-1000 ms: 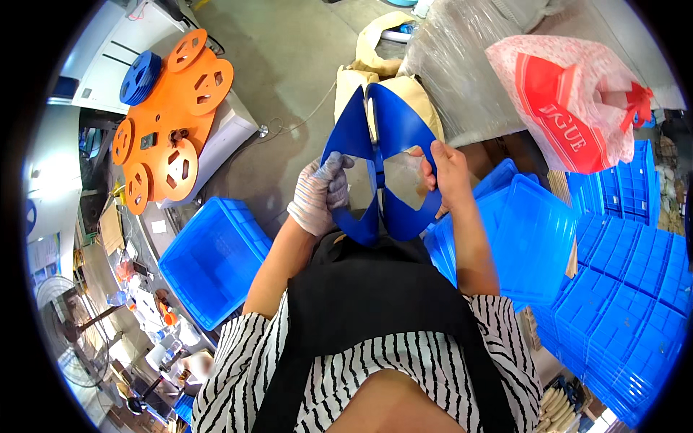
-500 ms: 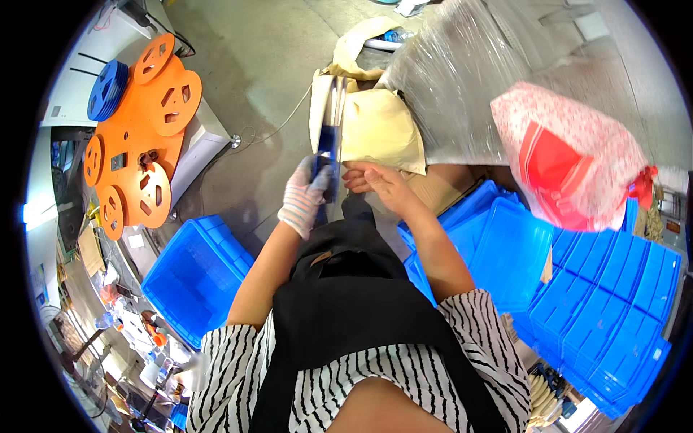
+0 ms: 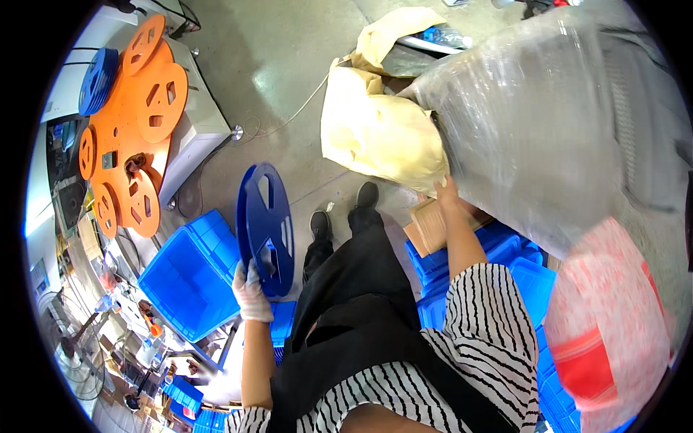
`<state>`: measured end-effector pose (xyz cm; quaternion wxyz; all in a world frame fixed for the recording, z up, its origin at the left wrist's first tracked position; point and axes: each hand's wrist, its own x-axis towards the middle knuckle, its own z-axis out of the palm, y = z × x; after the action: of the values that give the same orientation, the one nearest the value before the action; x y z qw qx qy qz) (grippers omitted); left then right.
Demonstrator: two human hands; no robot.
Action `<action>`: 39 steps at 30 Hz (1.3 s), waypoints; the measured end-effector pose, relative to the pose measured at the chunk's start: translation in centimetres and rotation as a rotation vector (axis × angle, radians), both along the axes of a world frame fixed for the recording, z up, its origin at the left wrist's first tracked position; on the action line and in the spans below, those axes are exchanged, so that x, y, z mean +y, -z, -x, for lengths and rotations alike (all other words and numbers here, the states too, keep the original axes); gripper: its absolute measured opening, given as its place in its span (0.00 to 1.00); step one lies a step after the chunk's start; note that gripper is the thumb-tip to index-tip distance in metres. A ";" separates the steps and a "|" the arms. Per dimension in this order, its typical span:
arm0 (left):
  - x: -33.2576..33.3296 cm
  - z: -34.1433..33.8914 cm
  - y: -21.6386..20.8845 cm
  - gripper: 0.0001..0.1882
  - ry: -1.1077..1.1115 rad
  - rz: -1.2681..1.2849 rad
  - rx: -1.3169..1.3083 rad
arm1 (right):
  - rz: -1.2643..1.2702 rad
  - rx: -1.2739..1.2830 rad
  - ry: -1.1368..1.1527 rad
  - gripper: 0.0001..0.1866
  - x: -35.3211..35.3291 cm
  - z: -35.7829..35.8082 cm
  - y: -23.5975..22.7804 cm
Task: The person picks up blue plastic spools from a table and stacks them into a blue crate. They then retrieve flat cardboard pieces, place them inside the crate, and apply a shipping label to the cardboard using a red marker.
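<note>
Grey, smooth concrete floor [image 3: 289,65] spreads out ahead of me, crossed by faint seams and catching a pale patch of glare. A whitish cabinet [image 3: 206,119] stands on it to the left, on round metal feet [image 3: 237,132], and a thin cable [image 3: 307,105] loops over the floor beside it. Harsh bluish-white light [image 3: 35,209] burns at the far left. Below that runs a crowded worktop [image 3: 148,249], its clutter too small to sort out, with a wire-caged fan [image 3: 68,348] near. A grey bulk [image 3: 520,108] in clear film fills the right.
</note>
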<state>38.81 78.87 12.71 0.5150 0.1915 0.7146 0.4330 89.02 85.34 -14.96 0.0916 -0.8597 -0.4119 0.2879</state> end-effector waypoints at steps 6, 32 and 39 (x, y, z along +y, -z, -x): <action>-0.9 0.7 -0.1 0.13 -0.018 0.092 0.007 | 0.061 -0.049 -0.176 0.23 3.5 -4.1 5.7; -4.6 7.2 -17.2 0.12 0.067 -0.250 0.055 | 0.213 1.904 0.063 0.36 12.4 36.1 -16.5; -4.3 5.9 -10.9 0.09 0.639 -0.240 0.675 | 0.130 1.670 -0.071 0.27 12.5 37.3 -15.8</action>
<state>32.93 74.58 23.62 0.3356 0.5897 0.6922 0.2460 51.70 97.85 0.84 0.3077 -0.3538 -0.2182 0.8559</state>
